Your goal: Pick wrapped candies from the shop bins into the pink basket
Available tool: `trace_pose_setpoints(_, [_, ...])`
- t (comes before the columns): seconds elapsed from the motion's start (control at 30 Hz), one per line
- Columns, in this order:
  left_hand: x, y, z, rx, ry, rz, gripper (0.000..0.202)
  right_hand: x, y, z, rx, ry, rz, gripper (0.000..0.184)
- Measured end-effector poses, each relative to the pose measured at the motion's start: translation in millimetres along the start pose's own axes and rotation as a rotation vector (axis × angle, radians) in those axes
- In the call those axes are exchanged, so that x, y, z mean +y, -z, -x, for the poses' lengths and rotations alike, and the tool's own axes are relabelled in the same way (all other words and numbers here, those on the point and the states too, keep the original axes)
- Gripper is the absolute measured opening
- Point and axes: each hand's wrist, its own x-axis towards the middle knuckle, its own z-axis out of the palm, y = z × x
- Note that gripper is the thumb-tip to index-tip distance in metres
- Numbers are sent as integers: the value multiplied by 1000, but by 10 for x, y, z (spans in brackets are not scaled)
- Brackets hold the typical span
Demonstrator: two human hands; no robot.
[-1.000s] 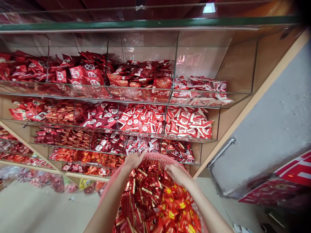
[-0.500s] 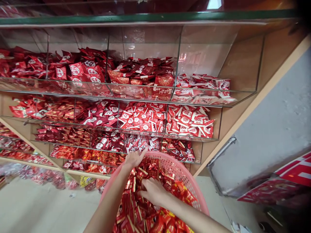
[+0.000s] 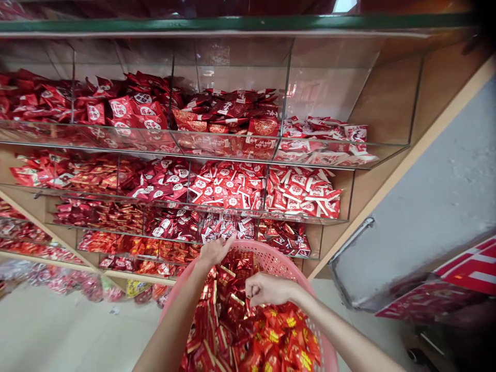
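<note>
A pink plastic basket [image 3: 279,263] heaped with red and gold wrapped candies [image 3: 248,330] is held up in front of a candy shelf. My left hand [image 3: 214,251] grips the basket's far rim, fingers curled over its edge. My right hand [image 3: 266,289] hovers over the middle of the pile as a closed fist, pinching what looks like a few dark red candies; what it holds is mostly hidden by the fingers. My forearms reach up from the bottom of the view.
Tiered clear acrylic bins [image 3: 232,150] full of red candy packets [image 3: 228,191] fill the wooden shelf [image 3: 391,170] ahead. The top right bin [image 3: 349,88] is partly bare. A grey wall [image 3: 445,181] lies to the right, with red cartons [image 3: 465,279] below it.
My right hand moved from the basket's far rim into the candy pile, dug in, then lifted slightly and closed into a fist. My left hand stayed on the rim.
</note>
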Motion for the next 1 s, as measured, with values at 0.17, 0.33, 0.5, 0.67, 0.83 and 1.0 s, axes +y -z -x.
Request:
trace_pose_setpoints(0.17, [7,20,20,-1,2,1,94,-65,-159,-99,68,32,406,14])
trace_pose_setpoints(0.33, [11,25,20,-1,5,-2,93,-177,-381,-130,118,-50,710,27])
trace_pose_setpoints(0.5, [11,10,-2,0,8,1,94,-310,-368,48,225,-1,667,24])
trace_pose_setpoints(0.67, [10,10,-2,11,-1,-3,93,-254,194,304,425,152,304,25])
trace_pose_setpoints(0.83, [22,31,21,-6,5,-2,91,441,874,219,770,-36,254,34])
trace_pose_setpoints(1.0, [12,16,18,5,-5,-2,92,1130,1349,-45,1176,-349,531,36])
